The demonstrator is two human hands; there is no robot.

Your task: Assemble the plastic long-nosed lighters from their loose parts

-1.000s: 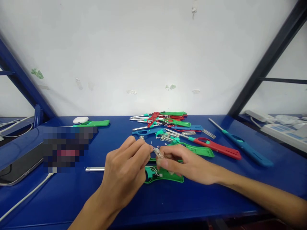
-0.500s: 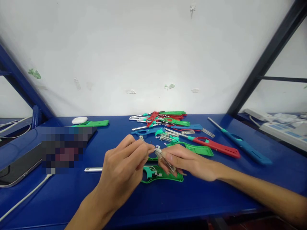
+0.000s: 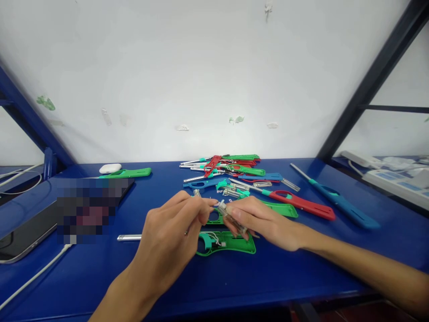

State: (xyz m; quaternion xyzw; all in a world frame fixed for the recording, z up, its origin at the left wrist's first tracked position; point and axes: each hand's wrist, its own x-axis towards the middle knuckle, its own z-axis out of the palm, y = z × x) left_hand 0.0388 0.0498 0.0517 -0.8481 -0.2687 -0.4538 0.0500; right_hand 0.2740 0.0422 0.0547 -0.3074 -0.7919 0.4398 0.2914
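Note:
My right hand (image 3: 259, 221) pinches a small clear lighter tank (image 3: 231, 217), held tilted just above the blue table (image 3: 234, 277). My left hand (image 3: 170, 235) has its fingertips pinched together at the upper end of that tank; whether it holds a tiny part there I cannot tell. Below both hands lies an open green lighter shell (image 3: 231, 243) with a teal trigger and thin wires inside, its metal tube (image 3: 129, 237) pointing left. A second green shell (image 3: 278, 208) lies just behind my right hand.
A heap of red, green and blue long lighters and parts (image 3: 231, 172) lies at the table's back. A red lighter (image 3: 303, 203) and a blue lighter (image 3: 335, 201) lie to the right. At left are a phone (image 3: 23, 235) with white cable, a green shell (image 3: 127, 172) and a white case (image 3: 110, 168).
My right hand has lifted the clear tank off the green shell and tilted it; my left fingertips stayed at its upper end. Both hands rose slightly.

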